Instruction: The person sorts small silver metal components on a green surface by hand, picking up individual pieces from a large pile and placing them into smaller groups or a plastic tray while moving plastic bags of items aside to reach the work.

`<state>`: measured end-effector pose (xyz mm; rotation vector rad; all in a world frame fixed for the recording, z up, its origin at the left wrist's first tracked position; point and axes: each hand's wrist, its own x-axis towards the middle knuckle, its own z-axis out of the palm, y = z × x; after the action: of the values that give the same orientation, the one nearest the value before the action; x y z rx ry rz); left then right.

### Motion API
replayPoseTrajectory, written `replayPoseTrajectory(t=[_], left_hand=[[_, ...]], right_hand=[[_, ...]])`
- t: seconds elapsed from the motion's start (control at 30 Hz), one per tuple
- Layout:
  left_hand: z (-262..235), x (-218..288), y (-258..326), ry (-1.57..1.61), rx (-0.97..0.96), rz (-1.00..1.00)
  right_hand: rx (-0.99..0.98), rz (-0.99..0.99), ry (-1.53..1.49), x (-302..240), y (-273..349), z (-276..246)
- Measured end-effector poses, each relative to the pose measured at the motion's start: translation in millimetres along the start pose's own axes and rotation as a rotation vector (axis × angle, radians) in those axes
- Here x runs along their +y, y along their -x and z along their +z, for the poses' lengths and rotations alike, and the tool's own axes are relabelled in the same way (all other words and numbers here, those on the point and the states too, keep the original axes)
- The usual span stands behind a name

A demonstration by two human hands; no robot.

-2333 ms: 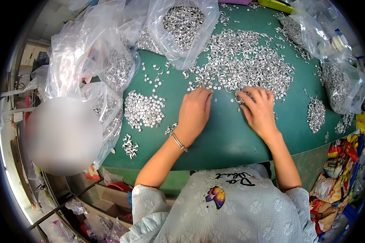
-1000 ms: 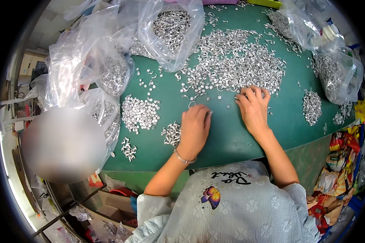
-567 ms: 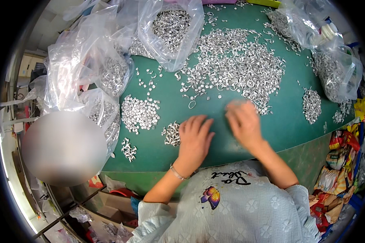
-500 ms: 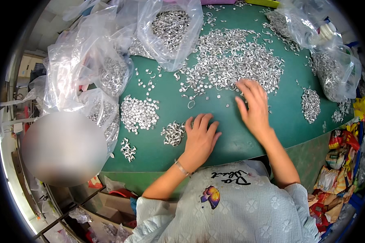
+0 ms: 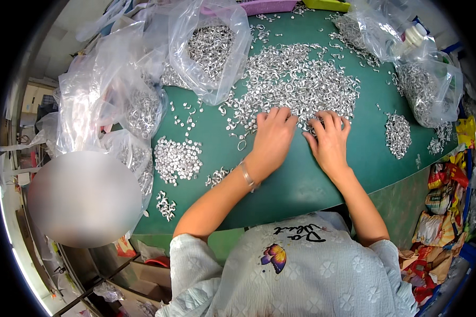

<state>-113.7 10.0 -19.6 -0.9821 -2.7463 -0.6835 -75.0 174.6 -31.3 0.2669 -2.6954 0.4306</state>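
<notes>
A wide spread of small silver metal pieces (image 5: 301, 79), many of them curved, lies over the middle of the green table. My left hand (image 5: 274, 136) is at its near edge, fingers bent down among the pieces; its thumb and whatever the fingers pinch are hidden. Beside it, my right hand (image 5: 329, 145) touches the same edge, thumb apart and fingers curved over a few pieces. Left of my hands sits a heap of small chunky pieces (image 5: 177, 160). A small pile of curved pieces (image 5: 217, 177) is partly covered by my left forearm, and another small cluster (image 5: 165, 206) lies nearer me.
An open clear plastic bag of pieces (image 5: 211, 53) stands behind on the left, with more bags (image 5: 143, 105) beside it. At right are a separate pile (image 5: 397, 136) and another filled bag (image 5: 426, 95). A purple tray (image 5: 269, 7) is at the far edge.
My left hand has left the small curved pile and moved up and right to the spread's near edge. My right hand stays there, its fingers now more bent.
</notes>
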Motion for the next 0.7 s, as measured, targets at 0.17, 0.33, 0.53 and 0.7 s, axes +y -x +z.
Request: replayPoseTrajectory(t=[0.17, 0.33, 0.53, 0.7], left_hand=[[15, -6, -12, -0.125, -0.062, 0.012], [22, -13, -9, -0.058, 0.083, 0.146], [19, -26, -8, -0.058, 0.046, 0.347], [13, -22, -11, -0.109, -0.072, 0.306]], right_hand=[[0.020, -0.069, 0.053, 14, -1, 3], [0.024, -0.070, -0.012, 4, -7, 5], [0.121, -0.053, -0.125, 3, 1, -2], [0.224, 0.094, -0.262, 21, 12, -10]])
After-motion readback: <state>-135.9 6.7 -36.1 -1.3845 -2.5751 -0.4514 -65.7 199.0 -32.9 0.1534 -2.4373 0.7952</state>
